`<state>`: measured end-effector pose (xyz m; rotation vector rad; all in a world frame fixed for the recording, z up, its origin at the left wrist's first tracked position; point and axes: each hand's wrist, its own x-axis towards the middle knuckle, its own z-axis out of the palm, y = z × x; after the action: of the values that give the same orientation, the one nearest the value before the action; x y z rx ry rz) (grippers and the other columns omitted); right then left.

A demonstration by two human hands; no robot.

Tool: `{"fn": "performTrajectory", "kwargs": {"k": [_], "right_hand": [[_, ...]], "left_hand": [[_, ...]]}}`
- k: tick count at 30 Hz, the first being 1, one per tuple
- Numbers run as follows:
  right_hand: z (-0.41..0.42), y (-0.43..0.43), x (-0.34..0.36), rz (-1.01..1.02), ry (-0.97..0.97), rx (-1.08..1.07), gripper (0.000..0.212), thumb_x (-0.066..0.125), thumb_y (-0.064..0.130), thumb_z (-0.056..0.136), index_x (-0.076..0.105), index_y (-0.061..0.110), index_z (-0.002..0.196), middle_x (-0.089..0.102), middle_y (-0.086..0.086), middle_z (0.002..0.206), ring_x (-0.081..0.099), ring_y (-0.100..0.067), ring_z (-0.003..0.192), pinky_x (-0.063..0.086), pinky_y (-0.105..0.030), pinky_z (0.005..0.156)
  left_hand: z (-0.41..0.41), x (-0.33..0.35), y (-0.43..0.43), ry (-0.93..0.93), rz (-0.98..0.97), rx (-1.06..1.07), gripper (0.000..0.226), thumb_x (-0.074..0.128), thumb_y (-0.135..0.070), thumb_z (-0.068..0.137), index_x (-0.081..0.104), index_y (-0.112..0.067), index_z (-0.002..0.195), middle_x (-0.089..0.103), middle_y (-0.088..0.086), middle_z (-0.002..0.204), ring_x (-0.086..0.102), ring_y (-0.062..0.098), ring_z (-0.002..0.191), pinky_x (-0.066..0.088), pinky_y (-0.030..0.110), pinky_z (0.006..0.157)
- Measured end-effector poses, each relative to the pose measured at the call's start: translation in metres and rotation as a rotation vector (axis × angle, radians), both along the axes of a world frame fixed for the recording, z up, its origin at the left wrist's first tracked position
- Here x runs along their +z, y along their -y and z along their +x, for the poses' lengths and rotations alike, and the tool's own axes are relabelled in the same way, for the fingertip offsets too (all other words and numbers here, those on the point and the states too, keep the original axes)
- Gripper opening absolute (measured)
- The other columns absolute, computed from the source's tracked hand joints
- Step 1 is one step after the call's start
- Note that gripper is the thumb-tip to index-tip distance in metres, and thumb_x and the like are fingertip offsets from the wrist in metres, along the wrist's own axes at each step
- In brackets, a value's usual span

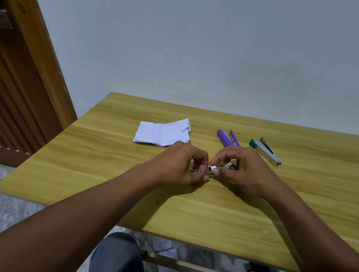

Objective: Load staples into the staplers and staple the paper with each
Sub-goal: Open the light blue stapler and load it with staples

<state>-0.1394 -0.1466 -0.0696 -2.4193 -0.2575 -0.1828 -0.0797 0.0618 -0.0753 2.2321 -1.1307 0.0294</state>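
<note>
Right, we've got bare wooden table [221,212] all around our hands, with its near edge close to our knees and open top out to the left edge. A grey wall rises behind, a wooden door [10,81] off left. Beyond our hands, the folded paper [163,133] lies flat; right of it the purple stapler [227,138], then the green stapler [266,150], apart. Our left hand [181,167] pinches a small metal stapler [209,169] shut-fingered; our right hand [242,169] curls closed on its other end.
</note>
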Motion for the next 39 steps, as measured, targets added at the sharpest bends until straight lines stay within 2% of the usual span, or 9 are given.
{"fn": "performTrajectory", "kwargs": {"k": [7,17,22,25,28,32,35,37,39], "right_hand": [[-0.002,0.000,-0.003,0.097,-0.017,-0.001,0.012,0.078,0.020,0.083,0.077,0.023,0.095,0.072,0.004,0.088,0.058,0.009,0.065,0.042,-0.011,0.059],[-0.001,0.001,-0.003,0.087,-0.013,0.006,0.015,0.084,0.023,0.077,0.080,0.027,0.092,0.075,0.009,0.085,0.067,-0.002,0.079,0.049,-0.015,0.068],[-0.004,0.004,0.000,0.046,0.000,-0.009,0.027,0.085,0.022,0.074,0.079,0.029,0.100,0.073,0.017,0.090,0.066,0.001,0.086,0.049,-0.010,0.071],[-0.006,0.009,0.001,0.042,0.026,-0.069,0.035,0.086,0.023,0.074,0.075,0.031,0.106,0.071,0.017,0.097,0.062,0.005,0.088,0.045,-0.006,0.068],[-0.009,0.013,0.001,-0.006,0.038,-0.117,0.036,0.085,0.030,0.074,0.074,0.032,0.109,0.070,0.017,0.105,0.059,-0.001,0.098,0.045,-0.015,0.072],[-0.011,0.010,-0.002,-0.019,0.026,-0.106,0.021,0.076,0.039,0.082,0.075,0.036,0.103,0.071,0.018,0.099,0.062,-0.003,0.092,0.044,-0.021,0.069],[-0.010,0.007,0.000,0.081,0.034,-0.107,0.008,0.072,0.030,0.087,0.077,0.032,0.094,0.073,0.015,0.087,0.063,-0.001,0.082,0.046,-0.018,0.068],[-0.010,0.006,0.002,0.140,0.018,-0.096,0.006,0.072,0.026,0.088,0.077,0.030,0.090,0.074,0.009,0.084,0.063,-0.001,0.075,0.046,-0.013,0.064],[-0.010,0.008,0.003,0.224,0.004,-0.091,0.004,0.073,0.023,0.088,0.076,0.027,0.088,0.073,0.005,0.080,0.065,-0.006,0.072,0.052,-0.021,0.066]], "left_hand": [[0.001,0.000,0.000,0.000,-0.003,-0.006,0.017,0.083,-0.029,0.079,0.068,-0.021,0.076,0.060,-0.017,0.064,0.055,0.002,0.060,0.049,0.026,0.060],[0.002,-0.001,0.001,-0.004,0.013,0.005,0.019,0.083,-0.031,0.079,0.068,-0.021,0.076,0.059,-0.017,0.063,0.054,-0.002,0.060,0.044,0.022,0.059],[0.002,-0.002,0.000,-0.016,0.015,0.008,0.017,0.082,-0.031,0.080,0.068,-0.023,0.078,0.063,-0.014,0.068,0.055,0.000,0.062,0.046,0.024,0.061],[0.001,-0.001,0.000,-0.015,0.033,0.004,0.014,0.081,-0.034,0.081,0.070,-0.026,0.087,0.067,-0.011,0.076,0.056,0.005,0.066,0.046,0.026,0.063],[0.000,0.000,0.000,0.005,0.075,-0.006,0.022,0.078,-0.037,0.084,0.071,-0.034,0.104,0.068,-0.008,0.084,0.060,0.012,0.072,0.050,0.029,0.066],[-0.006,0.001,-0.002,0.039,0.093,0.027,0.030,0.077,-0.035,0.085,0.061,-0.034,0.110,0.065,-0.007,0.088,0.057,0.012,0.077,0.052,0.035,0.072],[-0.012,0.002,-0.003,-0.073,0.045,0.073,0.044,0.079,-0.030,0.081,0.047,-0.031,0.111,0.066,-0.007,0.090,0.056,0.004,0.066,0.048,0.030,0.066],[-0.013,0.005,-0.003,-0.193,0.027,0.124,0.042,0.080,-0.028,0.080,0.048,-0.029,0.107,0.069,-0.005,0.091,0.054,0.003,0.057,0.048,0.029,0.063],[-0.010,0.014,-0.003,-0.428,0.013,0.181,0.036,0.080,-0.023,0.082,0.054,-0.024,0.108,0.071,0.000,0.091,0.060,0.009,0.059,0.053,0.030,0.061]]}}
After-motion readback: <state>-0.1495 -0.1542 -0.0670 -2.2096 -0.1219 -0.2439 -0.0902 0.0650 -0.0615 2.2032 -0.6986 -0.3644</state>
